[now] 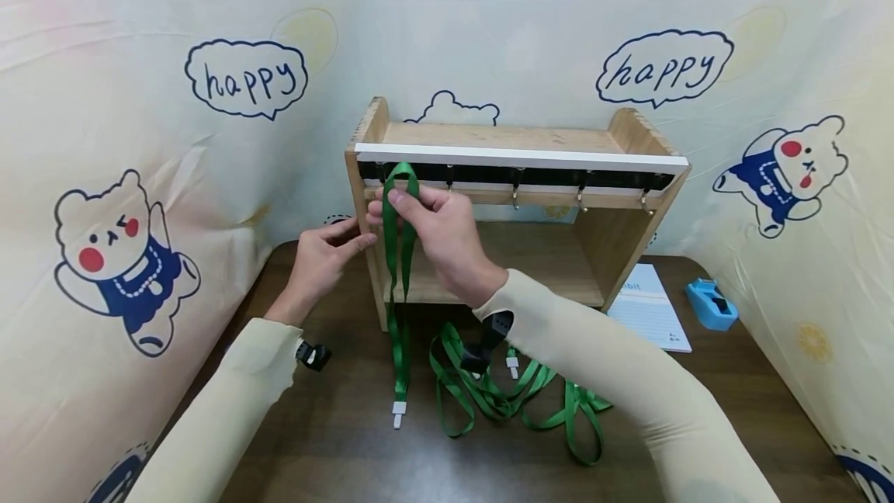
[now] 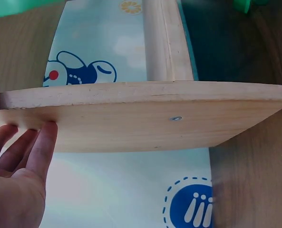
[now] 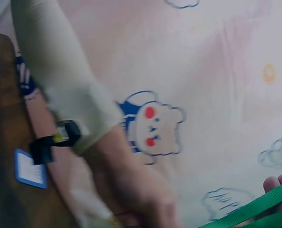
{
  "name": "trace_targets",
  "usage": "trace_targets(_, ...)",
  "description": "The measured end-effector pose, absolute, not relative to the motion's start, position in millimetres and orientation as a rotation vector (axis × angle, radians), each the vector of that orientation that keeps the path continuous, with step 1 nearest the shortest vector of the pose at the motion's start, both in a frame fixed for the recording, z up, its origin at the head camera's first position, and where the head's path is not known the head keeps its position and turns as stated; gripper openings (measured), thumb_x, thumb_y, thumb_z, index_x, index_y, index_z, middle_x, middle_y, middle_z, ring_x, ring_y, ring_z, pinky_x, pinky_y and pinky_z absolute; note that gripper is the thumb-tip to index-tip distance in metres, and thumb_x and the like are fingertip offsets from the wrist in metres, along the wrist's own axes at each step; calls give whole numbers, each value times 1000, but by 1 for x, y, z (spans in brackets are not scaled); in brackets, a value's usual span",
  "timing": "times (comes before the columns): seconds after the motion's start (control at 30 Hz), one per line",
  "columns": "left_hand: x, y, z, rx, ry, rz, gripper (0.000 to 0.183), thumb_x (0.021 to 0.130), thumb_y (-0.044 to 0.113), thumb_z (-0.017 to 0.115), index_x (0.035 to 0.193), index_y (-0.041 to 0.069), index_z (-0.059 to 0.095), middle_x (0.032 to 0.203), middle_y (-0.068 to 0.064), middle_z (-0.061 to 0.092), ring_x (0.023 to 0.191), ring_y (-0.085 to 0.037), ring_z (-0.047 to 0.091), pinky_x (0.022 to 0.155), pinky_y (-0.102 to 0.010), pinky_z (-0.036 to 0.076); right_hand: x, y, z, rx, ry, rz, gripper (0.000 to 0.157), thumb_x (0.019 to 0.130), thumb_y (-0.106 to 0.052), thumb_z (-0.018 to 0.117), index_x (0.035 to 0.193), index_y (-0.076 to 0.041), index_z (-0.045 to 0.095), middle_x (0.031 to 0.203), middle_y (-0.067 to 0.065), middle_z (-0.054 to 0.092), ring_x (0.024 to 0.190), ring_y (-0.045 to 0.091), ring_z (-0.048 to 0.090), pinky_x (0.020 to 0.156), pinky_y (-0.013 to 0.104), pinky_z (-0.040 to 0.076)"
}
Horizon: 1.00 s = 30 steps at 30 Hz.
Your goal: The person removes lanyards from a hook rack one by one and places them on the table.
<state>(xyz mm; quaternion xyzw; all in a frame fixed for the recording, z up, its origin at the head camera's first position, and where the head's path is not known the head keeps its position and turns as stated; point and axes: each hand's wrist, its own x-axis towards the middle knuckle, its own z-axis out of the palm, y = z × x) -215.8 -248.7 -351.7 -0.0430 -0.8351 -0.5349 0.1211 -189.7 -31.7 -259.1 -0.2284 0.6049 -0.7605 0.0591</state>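
Note:
My right hand (image 1: 450,243) pinches the upper loop of a green lanyard (image 1: 400,355) between thumb and fingers. The loop is in front of the left end of a row of metal hooks (image 1: 516,196) on a wooden shelf (image 1: 503,134); whether it touches the leftmost hook cannot be seen. Below, the strap hangs down to a white clip (image 1: 399,410). My left hand (image 1: 317,266) holds the shelf's left side panel (image 2: 131,126), thumb at the front edge and fingers on the outer face. Green strap (image 3: 259,209) shows across right fingertips in the right wrist view.
More green lanyards (image 1: 496,402) lie in a loose tangle on the dark wooden table (image 1: 335,425), under my right forearm. Right of the shelf are a notebook (image 1: 646,313) and a blue tape dispenser (image 1: 711,305). A blue-edged card (image 3: 31,168) lies on the table in the right wrist view.

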Motion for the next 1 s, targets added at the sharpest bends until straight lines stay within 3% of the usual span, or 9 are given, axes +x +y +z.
trace_targets(0.3,-216,-251,-353,-108,-2449,-1571,71,88,49,76,143,9,57,148,-11,56,140,-25,51,111,-47,46,-186,-15,-213,-824,1757,-2400,30,103,-15,60,124,6,68,106,15,79,98,22,77,98,40,58)
trace_targets(0.63,-217,-250,-352,-118,-2459,-1572,73,88,51,75,144,9,56,149,-11,56,138,-25,53,110,-48,47,-183,-13,-204,-885,1724,-2437,29,103,-12,59,123,7,69,99,10,80,93,19,78,97,42,58)
trace_targets(1.0,-216,-249,-352,-107,-2453,-1586,72,88,50,75,144,9,56,148,-11,56,139,-25,53,111,-48,46,-185,-19,-234,-924,1848,-2336,30,103,-15,60,124,5,67,113,18,77,105,25,76,102,38,55)
